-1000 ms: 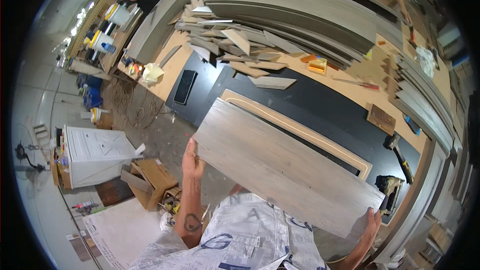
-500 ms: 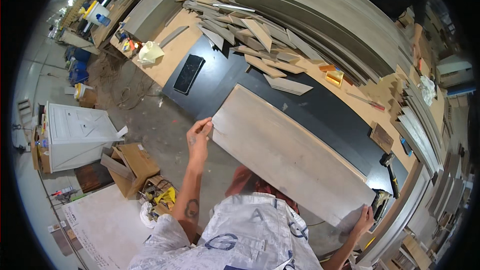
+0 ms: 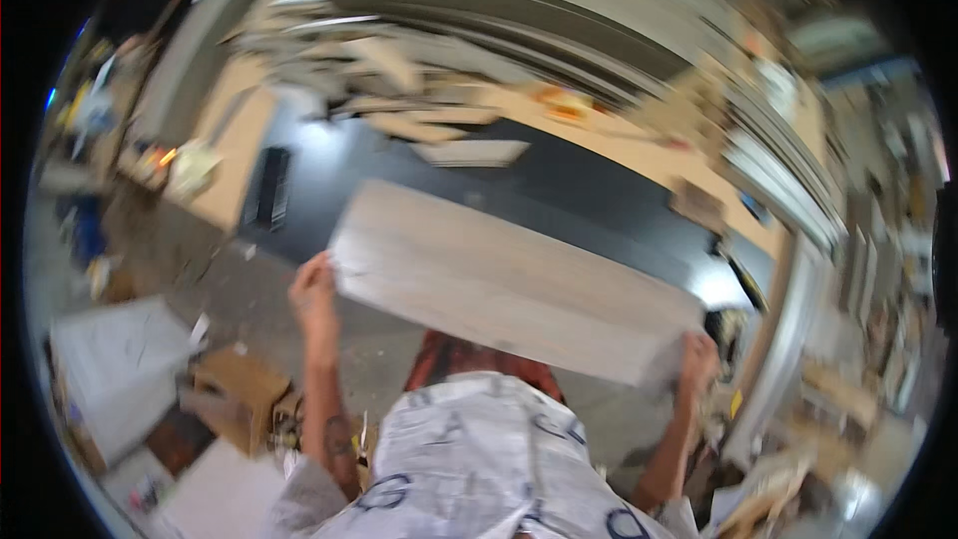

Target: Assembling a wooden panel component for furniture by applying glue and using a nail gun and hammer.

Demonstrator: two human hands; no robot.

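Observation:
A long, flat greyish wooden board (image 3: 509,279) spans the space in front of me, over the near edge of a dark work surface (image 3: 589,205). With fingers closed, my left hand (image 3: 314,284) grips its left end. My right hand (image 3: 699,359) holds the board's right end near the corner, its fingers blurred by motion. Beyond the board's far edge lies a short grey offcut with slanted ends (image 3: 469,152). A dark hammer (image 3: 740,274) rests close to the right end of the board.
Several offcuts (image 3: 389,70) are heaped at the back of the table, before stacked long boards (image 3: 559,0). At left lies a black phone-like slab (image 3: 269,185). A brown block (image 3: 697,205) sits at right. A cardboard box (image 3: 239,384) stands on the floor at lower left.
My view has swung to the right and is now blurred. Both hands still hold the board, which appears more level across the view and raised slightly toward me.

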